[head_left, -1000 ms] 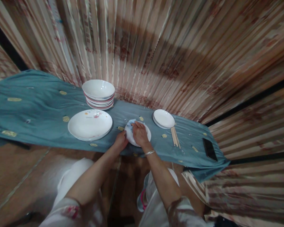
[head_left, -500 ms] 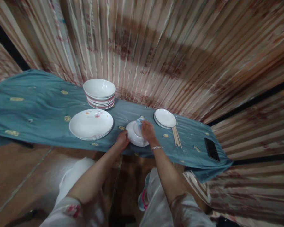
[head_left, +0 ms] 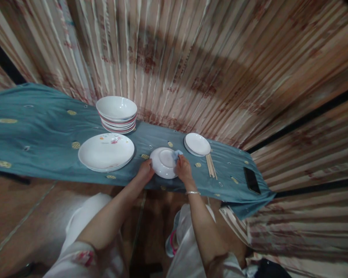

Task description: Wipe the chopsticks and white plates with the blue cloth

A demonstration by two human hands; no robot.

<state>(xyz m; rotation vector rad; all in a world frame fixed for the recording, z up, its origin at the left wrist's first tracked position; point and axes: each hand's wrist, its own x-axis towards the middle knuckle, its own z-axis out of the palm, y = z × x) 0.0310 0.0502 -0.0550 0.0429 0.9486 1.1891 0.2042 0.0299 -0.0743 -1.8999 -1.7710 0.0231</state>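
Note:
A white plate [head_left: 162, 170] is turned bottom-up near the front edge of the table, its foot ring facing me. My left hand [head_left: 146, 170] grips its left rim, fingers closed on the edge. On its right side my right hand [head_left: 183, 167], with a bangle at the wrist, is closed on a small light-blue cloth [head_left: 176, 154] pressed against the plate's underside. Part of the cloth is hidden under the fingers.
Large oval plates [head_left: 104, 154] with a flower print lie stacked at left, below a stack of white bowls [head_left: 116, 108]. Small white plates [head_left: 197, 143], chopsticks [head_left: 211, 166] and a black phone [head_left: 251, 180] are to the right. A curtain [head_left: 168, 65] hangs behind the table.
My right hand has moved the cloth from the top of the plate's underside to its right side, uncovering the foot ring. The whole view has shifted slightly.

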